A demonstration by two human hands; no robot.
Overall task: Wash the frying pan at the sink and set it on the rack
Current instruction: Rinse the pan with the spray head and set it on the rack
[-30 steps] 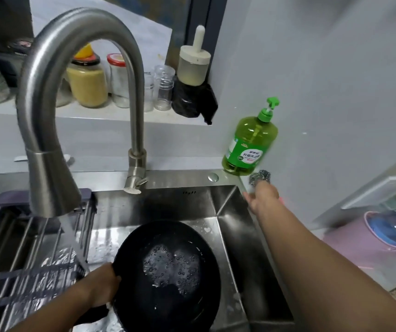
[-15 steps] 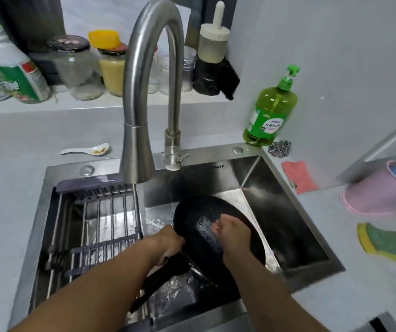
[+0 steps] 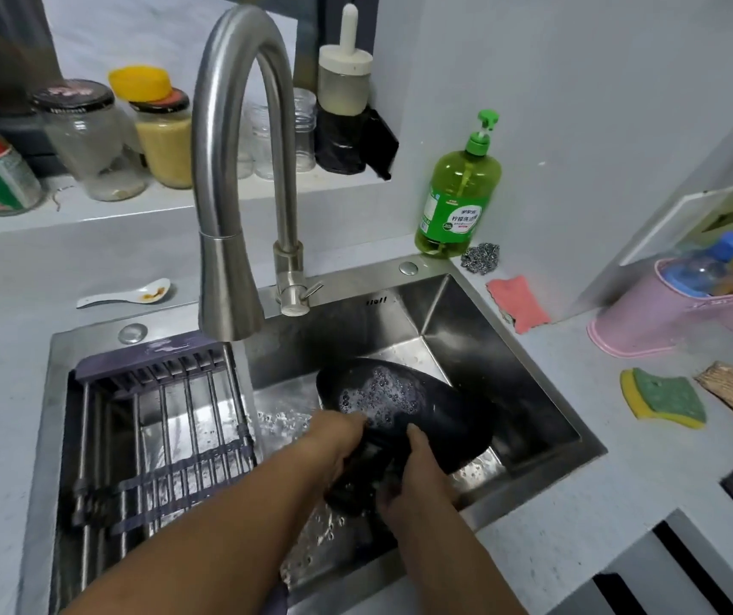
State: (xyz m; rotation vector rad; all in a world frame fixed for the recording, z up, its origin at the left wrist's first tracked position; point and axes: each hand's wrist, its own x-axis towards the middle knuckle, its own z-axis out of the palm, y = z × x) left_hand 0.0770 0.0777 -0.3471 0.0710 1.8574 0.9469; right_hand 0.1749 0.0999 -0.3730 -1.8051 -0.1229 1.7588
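Observation:
The black frying pan (image 3: 426, 415) lies tilted in the steel sink (image 3: 466, 339), with soapy bubbles on its inner face. My left hand (image 3: 333, 446) grips the pan's near left edge, where the dark handle starts. My right hand (image 3: 420, 477) holds the near rim just right of it, one digit lying on the inner face and the others curled down. The handle is mostly hidden under my hands. The dark wire rack (image 3: 156, 437) spans the sink's left half and holds nothing.
The faucet (image 3: 222, 170) runs a thin stream into the sink left of the pan. Green dish soap (image 3: 457, 193), a steel scourer (image 3: 480, 258) and a pink sponge (image 3: 517, 301) sit at the back right corner. A green-yellow sponge (image 3: 666, 403) and a pink bucket (image 3: 648, 312) are on the right counter.
My right hand left the scourer by the soap bottle, came down into the pan, then slid to its near rim. The pan tilted up. My left hand stayed on the pan.

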